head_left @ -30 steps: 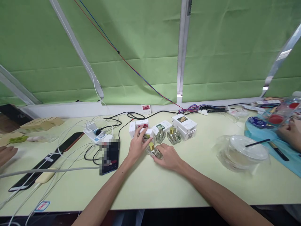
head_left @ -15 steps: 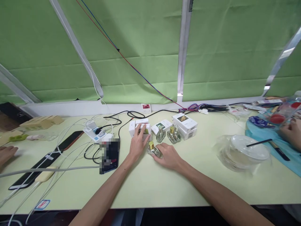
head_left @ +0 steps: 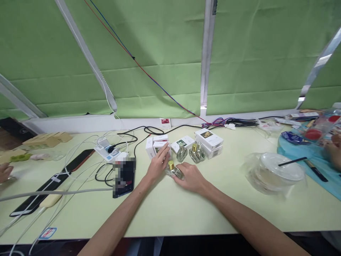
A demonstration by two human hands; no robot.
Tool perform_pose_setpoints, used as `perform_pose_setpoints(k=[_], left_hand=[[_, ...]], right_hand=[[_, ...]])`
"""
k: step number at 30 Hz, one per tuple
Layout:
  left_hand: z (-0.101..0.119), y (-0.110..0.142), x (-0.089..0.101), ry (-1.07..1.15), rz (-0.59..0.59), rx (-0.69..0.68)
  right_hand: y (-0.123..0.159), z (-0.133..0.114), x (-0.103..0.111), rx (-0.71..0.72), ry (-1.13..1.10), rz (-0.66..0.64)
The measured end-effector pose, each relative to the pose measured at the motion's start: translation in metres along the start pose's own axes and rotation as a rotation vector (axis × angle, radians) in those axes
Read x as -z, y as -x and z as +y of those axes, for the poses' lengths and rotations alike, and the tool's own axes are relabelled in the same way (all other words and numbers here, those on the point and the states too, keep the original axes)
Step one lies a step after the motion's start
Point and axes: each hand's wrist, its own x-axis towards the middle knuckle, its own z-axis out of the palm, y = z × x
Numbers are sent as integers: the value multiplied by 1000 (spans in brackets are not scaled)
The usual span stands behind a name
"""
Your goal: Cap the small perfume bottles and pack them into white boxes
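Observation:
My right hand point(head_left: 191, 176) has its fingers around a small clear glass perfume bottle point(head_left: 171, 165) with a gold cap, standing on the table; part of the glass is hidden by the fingers. Just left of that bottle is my left hand point(head_left: 157, 164), fingers stretched out and holding nothing. Its fingertips lie over the front of a white box point(head_left: 161, 144) in a small group of white boxes; whether they touch it I cannot tell. Behind the held bottle stand more glass bottles, one point(head_left: 182, 153) alone and others point(head_left: 196, 153) close together. A flat white box point(head_left: 183, 143) lies behind them.
Stacked white boxes point(head_left: 212, 140) are at right of the bottles. A phone point(head_left: 128, 177), a power strip point(head_left: 108, 151) and tangled cables lie left. Further right are a plastic-wrapped white spool point(head_left: 282, 167) and blue cloth point(head_left: 290, 145). Other people's hands point(head_left: 4, 172) show at both edges.
My left hand has drawn back slightly from the top of the white boxes to the right and toward the bottle. My right hand stays on the bottle.

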Motion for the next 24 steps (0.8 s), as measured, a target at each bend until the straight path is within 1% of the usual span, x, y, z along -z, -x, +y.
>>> perform_pose_setpoints(k=[6,14,24], left_hand=[[-3,-1,1,-26,-71,-5],[-6,-2,2,27,-163,3],[-9,-3,6,108,-205,24]], right_hand=[[1,0,0,5,2,9],[2,3,-1,3,-14,20],[2,7,2,1,-34,7]])
